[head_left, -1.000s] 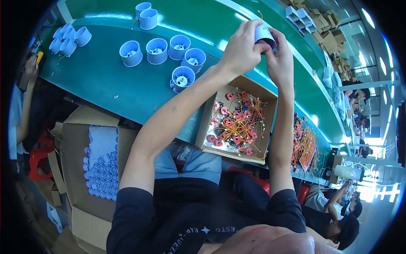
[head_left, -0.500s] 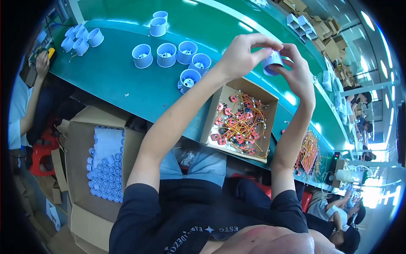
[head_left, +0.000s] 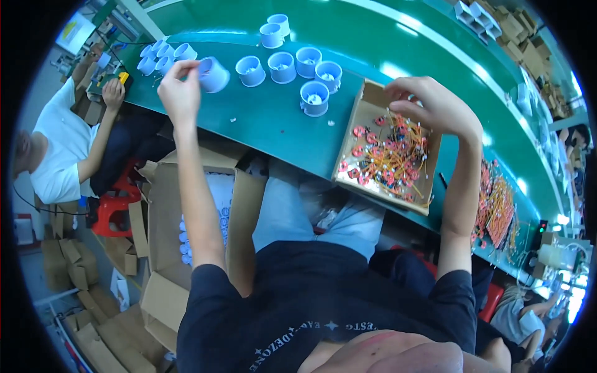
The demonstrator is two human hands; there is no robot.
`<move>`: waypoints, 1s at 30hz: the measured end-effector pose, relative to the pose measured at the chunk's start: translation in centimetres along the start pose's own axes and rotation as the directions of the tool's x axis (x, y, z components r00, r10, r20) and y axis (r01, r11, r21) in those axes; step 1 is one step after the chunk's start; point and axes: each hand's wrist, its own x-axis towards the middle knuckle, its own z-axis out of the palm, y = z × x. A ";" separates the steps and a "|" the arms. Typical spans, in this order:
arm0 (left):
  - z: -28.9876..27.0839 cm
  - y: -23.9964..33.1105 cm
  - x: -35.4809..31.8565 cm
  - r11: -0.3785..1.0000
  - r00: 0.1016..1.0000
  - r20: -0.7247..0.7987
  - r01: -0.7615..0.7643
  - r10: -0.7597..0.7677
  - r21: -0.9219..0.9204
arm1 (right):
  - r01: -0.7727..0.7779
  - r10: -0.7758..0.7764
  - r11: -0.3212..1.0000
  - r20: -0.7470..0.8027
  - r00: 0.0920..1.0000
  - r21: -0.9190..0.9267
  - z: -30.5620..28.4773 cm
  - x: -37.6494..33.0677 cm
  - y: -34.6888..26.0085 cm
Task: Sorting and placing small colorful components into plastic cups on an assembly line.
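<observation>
My left hand [head_left: 180, 94] grips the rim of a pale blue plastic cup [head_left: 215, 76], which is tilted over the left part of the green table. Its inside is mostly turned away. Over the far end of a cardboard box [head_left: 353, 133] hangs my right hand [head_left: 429, 105], its fingers curved and apart with nothing visible in them. A tangle of small red round parts with orange and yellow wires [head_left: 392, 152] fills that box. Between my hands, several similar cups [head_left: 282, 67] stand upright on the table, with white fittings inside.
More cups [head_left: 165, 56] cluster at the far left, near a person's hand [head_left: 113, 93] and a yellow tool [head_left: 124, 78]. A large carton [head_left: 180, 248] holding pale blue parts stands left of my legs. Another wire pile [head_left: 496, 208] lies right of my right arm.
Both hands were together on a cup above the box. My left hand has carried the cup far to the left; my right hand has let go and lowered towards the box. The view has shifted left.
</observation>
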 end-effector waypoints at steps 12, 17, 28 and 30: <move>5.4 -5.5 -1.8 0.988 0.986 0.071 0.150 -0.148 -0.031 | -0.078 0.092 0.995 0.339 0.936 -0.055 7.1 3.2 2.5; 7.3 -0.6 -5.7 0.981 0.966 0.253 0.102 -0.059 -0.163 | 0.142 -0.155 0.988 0.354 0.923 0.062 7.3 4.1 0.5; 7.1 0.4 -8.0 0.966 0.922 0.360 -0.053 0.145 -0.253 | 0.004 0.003 1.000 0.417 0.909 -0.016 7.4 4.9 -0.4; 7.0 0.6 -8.1 0.974 0.916 0.393 0.017 0.075 -0.226 | 0.034 -0.051 0.998 0.413 0.909 0.048 7.0 4.8 0.0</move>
